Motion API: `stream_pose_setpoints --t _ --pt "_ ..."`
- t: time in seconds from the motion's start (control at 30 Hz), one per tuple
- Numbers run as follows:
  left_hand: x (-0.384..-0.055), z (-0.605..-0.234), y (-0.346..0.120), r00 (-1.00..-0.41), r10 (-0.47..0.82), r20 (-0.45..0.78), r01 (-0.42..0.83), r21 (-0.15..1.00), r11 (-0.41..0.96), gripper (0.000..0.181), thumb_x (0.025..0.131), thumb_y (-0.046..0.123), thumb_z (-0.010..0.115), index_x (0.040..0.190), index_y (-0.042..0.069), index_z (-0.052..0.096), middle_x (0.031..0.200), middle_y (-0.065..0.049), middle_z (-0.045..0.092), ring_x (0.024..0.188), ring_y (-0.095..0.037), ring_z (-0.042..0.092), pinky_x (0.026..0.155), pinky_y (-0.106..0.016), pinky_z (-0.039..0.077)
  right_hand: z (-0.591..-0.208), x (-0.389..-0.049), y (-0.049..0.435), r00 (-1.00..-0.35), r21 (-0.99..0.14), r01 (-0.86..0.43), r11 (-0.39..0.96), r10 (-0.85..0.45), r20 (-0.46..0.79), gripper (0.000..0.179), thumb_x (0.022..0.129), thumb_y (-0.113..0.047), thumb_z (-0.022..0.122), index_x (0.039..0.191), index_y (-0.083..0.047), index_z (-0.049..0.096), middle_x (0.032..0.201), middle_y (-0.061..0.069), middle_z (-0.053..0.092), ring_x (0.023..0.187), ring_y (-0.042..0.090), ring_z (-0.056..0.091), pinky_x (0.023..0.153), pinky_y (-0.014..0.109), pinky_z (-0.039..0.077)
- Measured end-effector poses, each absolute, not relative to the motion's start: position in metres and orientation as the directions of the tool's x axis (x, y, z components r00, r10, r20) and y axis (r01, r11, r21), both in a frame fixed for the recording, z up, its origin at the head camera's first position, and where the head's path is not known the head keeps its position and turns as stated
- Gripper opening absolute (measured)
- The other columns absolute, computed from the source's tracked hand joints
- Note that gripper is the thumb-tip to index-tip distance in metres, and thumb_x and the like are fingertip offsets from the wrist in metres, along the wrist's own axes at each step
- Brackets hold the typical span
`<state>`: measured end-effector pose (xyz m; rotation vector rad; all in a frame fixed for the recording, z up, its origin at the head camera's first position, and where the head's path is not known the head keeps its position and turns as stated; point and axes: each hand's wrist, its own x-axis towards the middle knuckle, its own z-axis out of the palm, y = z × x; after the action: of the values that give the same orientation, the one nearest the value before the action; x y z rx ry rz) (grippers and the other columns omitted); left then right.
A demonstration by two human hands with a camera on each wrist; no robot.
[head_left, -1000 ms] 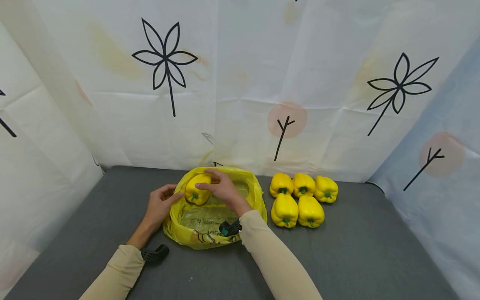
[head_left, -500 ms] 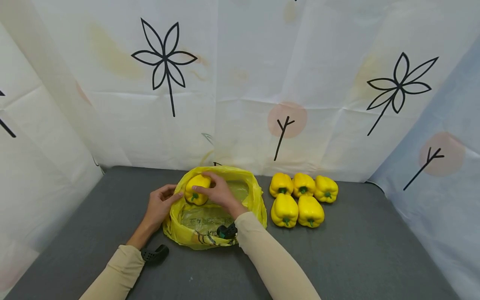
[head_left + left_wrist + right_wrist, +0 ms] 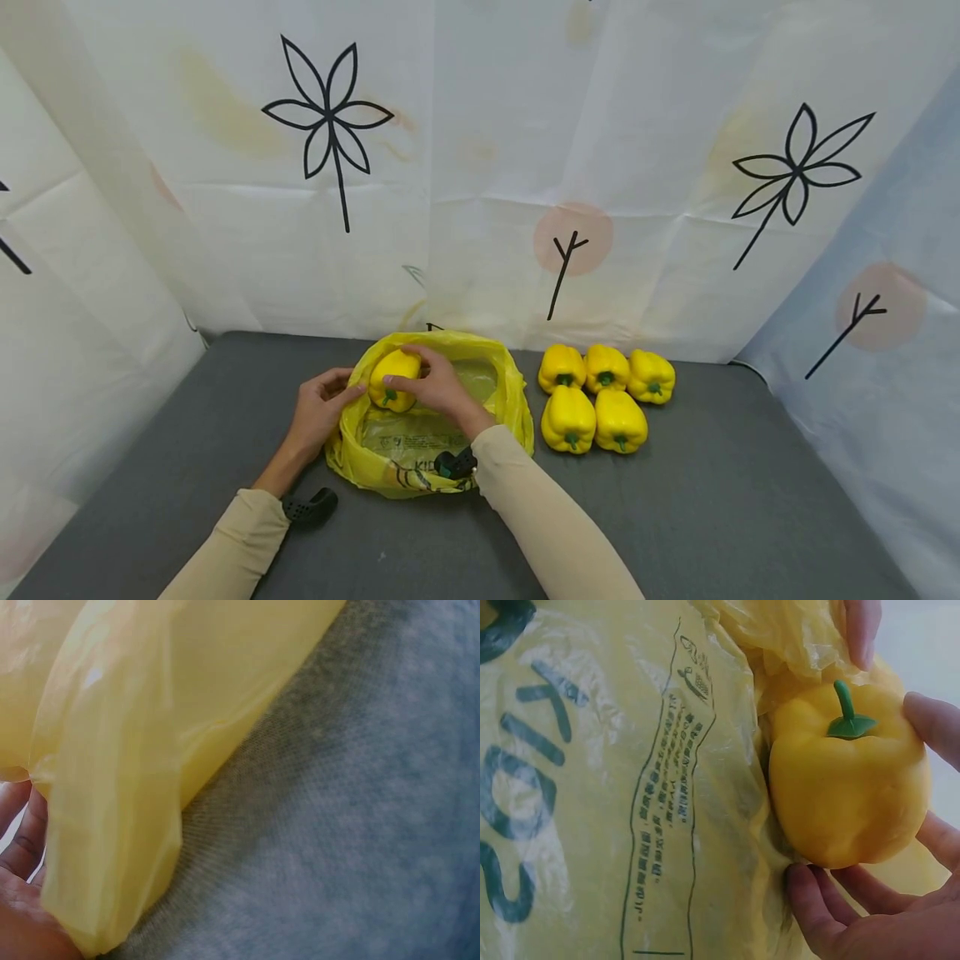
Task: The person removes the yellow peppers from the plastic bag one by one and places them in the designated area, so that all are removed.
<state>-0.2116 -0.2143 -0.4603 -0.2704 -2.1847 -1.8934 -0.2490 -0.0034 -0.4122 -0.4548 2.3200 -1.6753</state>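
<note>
A yellow plastic bag (image 3: 352, 471) stands on the table with its mouth spread wide. My left hand (image 3: 318, 408) pinches its left rim, the thumb inside and the fingers outside. In the left wrist view, bag plastic (image 3: 120, 810) covers much of that hand (image 3: 26, 855). Inside the bag, against the left side, is a yellow bell pepper (image 3: 384, 375) with its green stem facing me. My right hand (image 3: 442, 390) reaches over the opening and grips this pepper from the right. In the right wrist view, fingers and thumb curve round the pepper (image 3: 847, 795).
To the right of the bag, several yellow bell peppers (image 3: 570, 421) stand in two close rows on the dark grey table (image 3: 720, 492). A white patterned cloth (image 3: 480, 250) hangs behind the table and along both sides.
My right hand has shifted slightly left and closer round the pepper, its thumb now lower on the front. The left hand and bag have stayed in place.
</note>
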Motion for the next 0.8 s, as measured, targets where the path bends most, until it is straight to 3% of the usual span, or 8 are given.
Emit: stream_pose_setpoints --t 0.57,0.8 --pt "-0.215 -0.461 -0.216 -0.952 -0.015 0.306 0.300 0.941 0.154 0.031 0.099 0.010 0.068 0.122 -0.011 0.065 0.100 0.004 0.068 0.085 -0.008 0.065 0.071 -0.022 0.056 -0.389 -0.240 0.012 -0.913 -0.965 -0.091 0.246 -0.408 -0.018 0.066 0.091 -0.033 0.078 0.150 -0.019 0.051 0.141 0.012 0.052 0.123 0.031 0.055 0.090 0.045 0.056" --pt "-0.212 -0.459 -0.214 -0.958 -0.032 0.285 0.275 0.945 0.175 0.031 0.099 0.010 0.068 0.122 -0.010 0.065 0.105 -0.009 0.069 0.086 -0.007 0.065 0.072 -0.022 0.056 -0.379 -0.235 0.019 -0.908 -0.975 -0.096 0.199 -0.419 0.004 0.062 0.092 -0.032 0.078 0.147 -0.022 0.053 0.140 0.013 0.049 0.123 0.034 0.055 0.094 0.050 0.054"
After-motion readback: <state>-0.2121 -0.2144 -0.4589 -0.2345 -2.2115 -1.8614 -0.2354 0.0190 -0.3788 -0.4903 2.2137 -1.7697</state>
